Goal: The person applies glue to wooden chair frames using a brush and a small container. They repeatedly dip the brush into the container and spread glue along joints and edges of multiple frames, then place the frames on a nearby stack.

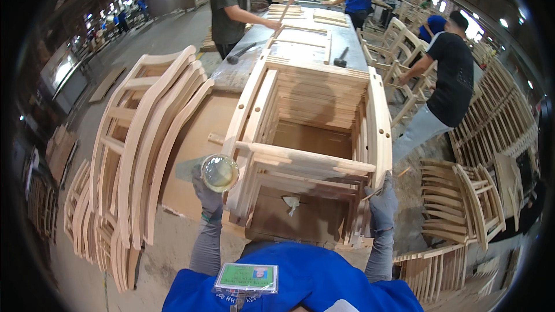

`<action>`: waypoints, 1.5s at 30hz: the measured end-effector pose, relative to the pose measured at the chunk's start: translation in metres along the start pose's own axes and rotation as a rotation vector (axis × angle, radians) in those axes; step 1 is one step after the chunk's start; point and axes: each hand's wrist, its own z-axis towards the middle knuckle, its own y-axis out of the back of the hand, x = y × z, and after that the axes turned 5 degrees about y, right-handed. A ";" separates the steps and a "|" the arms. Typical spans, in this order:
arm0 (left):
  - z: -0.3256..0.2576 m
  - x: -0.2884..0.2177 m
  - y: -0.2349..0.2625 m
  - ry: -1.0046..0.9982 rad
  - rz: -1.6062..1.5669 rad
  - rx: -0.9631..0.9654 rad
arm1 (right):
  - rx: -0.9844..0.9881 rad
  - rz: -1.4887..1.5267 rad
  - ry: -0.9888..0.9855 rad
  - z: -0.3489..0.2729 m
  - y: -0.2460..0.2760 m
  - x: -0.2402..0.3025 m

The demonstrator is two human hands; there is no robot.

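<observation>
My left hand point(207, 192), in a grey glove, is closed around a round clear cup point(219, 172) of pale yellowish, glue-like liquid. It is beside the left leg of a stack of wooden frames point(315, 159). A thin wooden stick point(402, 173) passes through my closed right hand point(381, 203), also gloved, at the near right corner of the stack. Dark round holes dot the upper faces of the two long side pieces. Part of the right hand's fingers is hidden by the glove's own bulk.
Curved chair backs point(151, 121) stand stacked on my left, and more chair parts point(457, 196) are piled on the right. Beyond the frames is a long table point(237, 69) with two dark mallets point(341, 58). A co-worker point(448, 75) bends over chairs; another point(231, 11) holds a wooden strip.
</observation>
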 end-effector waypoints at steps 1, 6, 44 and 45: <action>-0.001 0.001 -0.003 0.027 -0.108 -0.039 | -0.005 0.007 0.016 -0.001 0.001 -0.002; -0.001 0.014 0.006 -0.140 0.086 -0.093 | -0.042 -0.047 0.065 0.001 -0.006 -0.014; 0.001 0.017 0.005 -0.174 0.482 -0.157 | 0.022 -0.141 0.010 0.003 -0.006 -0.018; 0.002 0.017 0.005 -0.205 0.476 -0.167 | 0.022 -0.137 0.010 0.003 -0.005 -0.016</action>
